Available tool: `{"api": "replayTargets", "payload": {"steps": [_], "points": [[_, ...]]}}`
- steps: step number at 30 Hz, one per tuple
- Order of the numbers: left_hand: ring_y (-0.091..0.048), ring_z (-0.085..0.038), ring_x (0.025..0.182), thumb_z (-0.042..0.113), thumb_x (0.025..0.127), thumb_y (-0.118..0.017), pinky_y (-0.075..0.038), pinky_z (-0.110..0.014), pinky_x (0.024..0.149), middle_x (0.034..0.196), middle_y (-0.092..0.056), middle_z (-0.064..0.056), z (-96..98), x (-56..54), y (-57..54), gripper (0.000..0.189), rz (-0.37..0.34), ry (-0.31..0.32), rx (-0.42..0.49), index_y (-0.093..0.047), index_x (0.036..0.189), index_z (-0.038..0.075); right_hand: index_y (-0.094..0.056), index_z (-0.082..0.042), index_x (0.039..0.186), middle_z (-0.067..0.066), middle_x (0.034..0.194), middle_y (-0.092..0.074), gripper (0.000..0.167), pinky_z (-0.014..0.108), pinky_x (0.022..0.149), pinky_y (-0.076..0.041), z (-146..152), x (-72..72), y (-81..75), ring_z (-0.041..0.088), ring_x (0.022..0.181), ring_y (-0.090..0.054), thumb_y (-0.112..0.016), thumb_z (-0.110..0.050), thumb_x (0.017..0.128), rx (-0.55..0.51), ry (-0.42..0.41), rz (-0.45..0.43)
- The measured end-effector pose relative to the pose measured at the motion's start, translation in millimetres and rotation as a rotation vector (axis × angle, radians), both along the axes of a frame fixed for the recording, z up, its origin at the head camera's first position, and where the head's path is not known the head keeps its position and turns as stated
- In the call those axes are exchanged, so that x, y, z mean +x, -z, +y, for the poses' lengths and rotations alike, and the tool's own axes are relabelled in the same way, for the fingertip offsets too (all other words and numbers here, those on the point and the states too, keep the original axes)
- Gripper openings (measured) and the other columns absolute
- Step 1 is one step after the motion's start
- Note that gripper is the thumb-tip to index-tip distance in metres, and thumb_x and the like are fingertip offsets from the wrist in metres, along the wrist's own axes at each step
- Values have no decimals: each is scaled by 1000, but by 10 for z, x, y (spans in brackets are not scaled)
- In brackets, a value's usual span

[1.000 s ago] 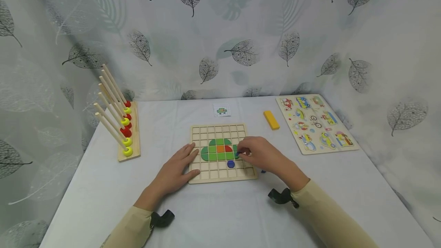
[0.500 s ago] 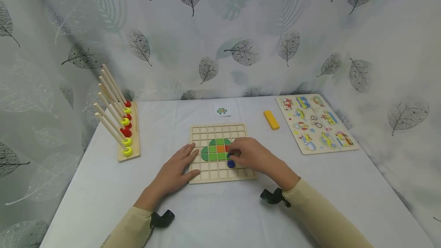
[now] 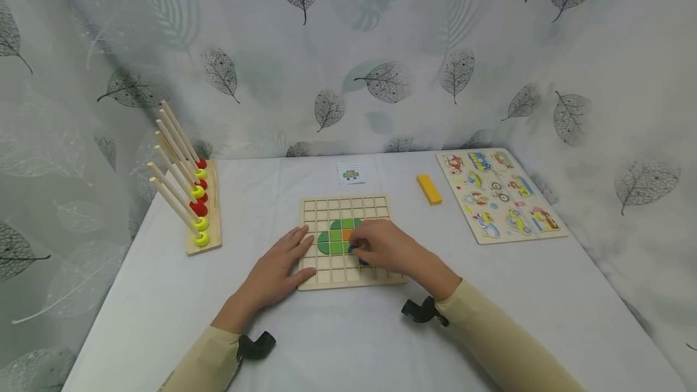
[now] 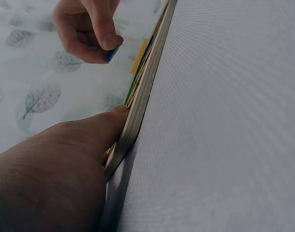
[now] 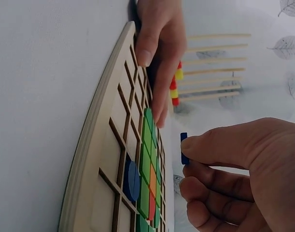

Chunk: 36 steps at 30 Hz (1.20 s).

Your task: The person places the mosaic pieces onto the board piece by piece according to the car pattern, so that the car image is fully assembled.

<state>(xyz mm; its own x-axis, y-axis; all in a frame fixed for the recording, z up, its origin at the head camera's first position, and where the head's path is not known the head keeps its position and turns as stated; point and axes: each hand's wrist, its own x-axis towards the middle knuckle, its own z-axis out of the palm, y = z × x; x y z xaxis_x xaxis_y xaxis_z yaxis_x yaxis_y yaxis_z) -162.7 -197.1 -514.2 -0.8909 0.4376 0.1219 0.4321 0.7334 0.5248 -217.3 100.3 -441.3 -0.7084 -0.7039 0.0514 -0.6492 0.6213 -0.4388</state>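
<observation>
My right hand (image 3: 389,251) pinches a small blue piece (image 5: 184,149) between thumb and index finger, held above the wooden grid board (image 3: 322,205). With fingers spread and straight, my left hand (image 3: 274,272) rests on the board's left edge. Green pieces (image 3: 336,247) form a rounded shape in the grid, around an orange square (image 3: 347,235). A red piece (image 5: 152,205) lies beside the orange one in the right wrist view. Two blue pieces (image 5: 132,181) sit together in the grid, forming a round shape. My right hand partly hides the board's right side in the head view.
Behind the board lies a small pattern card (image 3: 351,174). A yellow block (image 3: 429,190) is to its right, and a picture puzzle board (image 3: 468,198) lies farther right. At the left stands a wooden peg rack (image 3: 213,210) with red and yellow beads.
My right hand has moved left across the board, carrying the blue piece from the right side toward the middle. My left hand has stayed in place.
</observation>
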Motion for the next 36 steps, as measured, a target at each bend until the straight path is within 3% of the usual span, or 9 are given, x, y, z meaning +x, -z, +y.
{"api": "replayTargets", "payload": {"steps": [9,17,26,36], "points": [[-25,-32,163,45,103,-73,-31,-59,126,177,-30,-8,11,0,-7,77,0,-3,-3,-45,166,10,-79,-18,98,-12,90,-68,11,29,73,-54,-93,-22,26,7,79,-58,-84,-9,95,-23,-38,7],[-26,-32,163,44,103,-73,-32,-59,125,176,-32,-10,14,1,-12,76,20,9,3,-47,165,8,-80,-19,100,-14,88,-66,9,27,71,-52,-217,-18,72,9,78,-57,-83,-12,97,16,-22,-44],[-25,-32,163,45,104,-73,-32,-59,125,176,-32,-9,-2,-7,-10,76,13,5,3,-47,165,8,-79,-19,101,-14,91,-64,2,29,79,-52,-354,16,195,8,84,-56,-80,-19,101,103,-41,-25],[-25,-32,163,46,104,-73,-32,-59,125,176,-31,-9,-11,-8,-8,77,18,6,6,-46,166,9,-81,-20,103,-11,92,-65,4,27,75,-53,-385,41,237,6,81,-57,-81,-17,100,107,-50,41]]}}
